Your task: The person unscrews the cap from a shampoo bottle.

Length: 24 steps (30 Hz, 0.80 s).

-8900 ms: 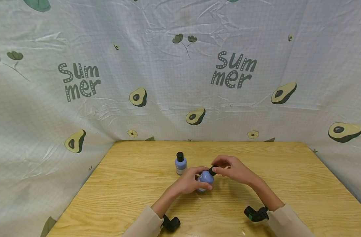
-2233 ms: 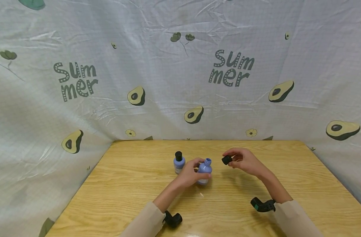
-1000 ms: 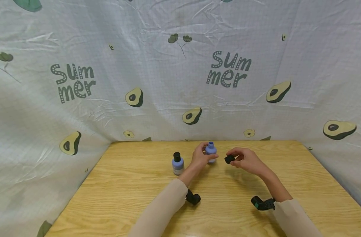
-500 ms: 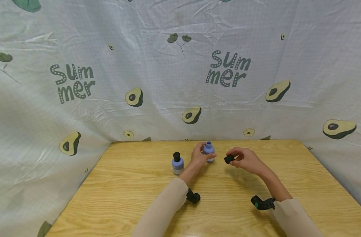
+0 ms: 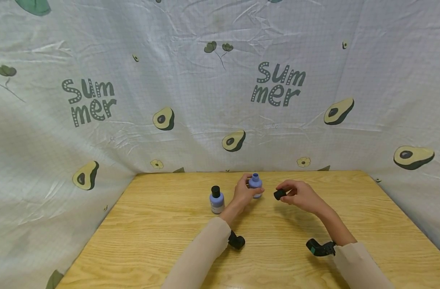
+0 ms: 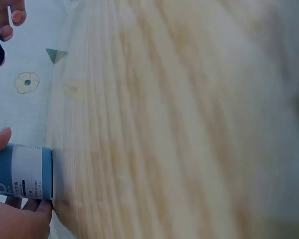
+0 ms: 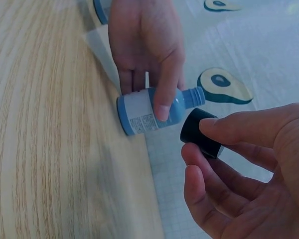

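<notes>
My left hand (image 5: 244, 193) grips an uncapped blue-purple bottle (image 5: 255, 183), upright near the table's back edge. Its bare threaded neck shows in the right wrist view, and a white label (image 6: 27, 172) wraps its body in the left wrist view. To the right of it, my right hand (image 5: 301, 196) pinches a black screw cap (image 7: 201, 132) between thumb and fingers, raised over the table and apart from the bottle's neck. A second bottle (image 5: 217, 202) of the same kind, with its black cap on, stands upright left of my left hand.
The wooden table (image 5: 151, 241) ends at the back against a white curtain (image 5: 198, 88) printed with avocados and the word summer. Black wrist cameras (image 5: 320, 248) sit on both wrists.
The cap came off the bottle and stays in my right hand. My left hand carried the bottle toward the table's back edge; over the last second both hands have barely moved.
</notes>
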{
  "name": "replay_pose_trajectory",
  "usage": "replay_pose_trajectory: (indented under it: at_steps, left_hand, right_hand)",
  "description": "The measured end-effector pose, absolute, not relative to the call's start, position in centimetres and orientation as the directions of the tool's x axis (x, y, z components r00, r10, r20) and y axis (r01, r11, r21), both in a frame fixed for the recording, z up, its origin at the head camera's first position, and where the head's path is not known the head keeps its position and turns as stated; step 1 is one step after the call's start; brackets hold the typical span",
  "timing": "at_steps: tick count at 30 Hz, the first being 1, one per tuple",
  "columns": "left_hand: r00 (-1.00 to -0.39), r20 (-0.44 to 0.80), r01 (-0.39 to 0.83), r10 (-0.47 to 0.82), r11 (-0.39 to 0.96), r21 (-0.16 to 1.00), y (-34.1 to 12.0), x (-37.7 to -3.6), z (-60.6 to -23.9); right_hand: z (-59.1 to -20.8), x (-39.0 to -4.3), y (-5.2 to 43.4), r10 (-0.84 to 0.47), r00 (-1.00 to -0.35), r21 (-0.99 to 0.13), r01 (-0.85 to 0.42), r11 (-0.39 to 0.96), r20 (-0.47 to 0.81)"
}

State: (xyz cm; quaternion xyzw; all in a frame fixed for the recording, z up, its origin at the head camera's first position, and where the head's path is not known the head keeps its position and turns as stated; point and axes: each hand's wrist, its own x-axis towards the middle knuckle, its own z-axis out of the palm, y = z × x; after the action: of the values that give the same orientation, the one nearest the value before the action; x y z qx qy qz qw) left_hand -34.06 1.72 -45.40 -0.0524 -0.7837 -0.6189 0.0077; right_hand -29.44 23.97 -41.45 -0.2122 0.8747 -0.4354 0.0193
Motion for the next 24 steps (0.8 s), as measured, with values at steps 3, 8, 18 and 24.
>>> replay_pose_trajectory:
  at_steps: [3,8,18,24]
  left_hand:
    - [-0.995,0.073,0.088,0.073,0.225,0.97,1.7,-34.0,-45.4]
    - [-0.995,0.067,0.08,0.068,0.205,0.976,1.5,-33.7,-45.3]
    - [-1.0,0.017,0.02,0.02,0.177,0.984,0.4,-32.1,-45.4]
    - [-0.999,-0.052,-0.051,0.001,0.183,0.982,-0.2,-30.3,-45.1]
  right_hand:
    - [-41.5,-29.5,23.9,-0.39,-0.908,-0.767,-0.356,0.534,0.151]
    - [-41.7,-29.5,23.9,-0.391,-0.907,-0.763,-0.362,0.535,0.156]
    - [-42.1,-29.7,23.5,-0.346,-0.925,-0.765,-0.337,0.549,0.159]
    - [-42.4,-29.8,23.3,-0.325,-0.927,-0.756,-0.346,0.556,0.185]
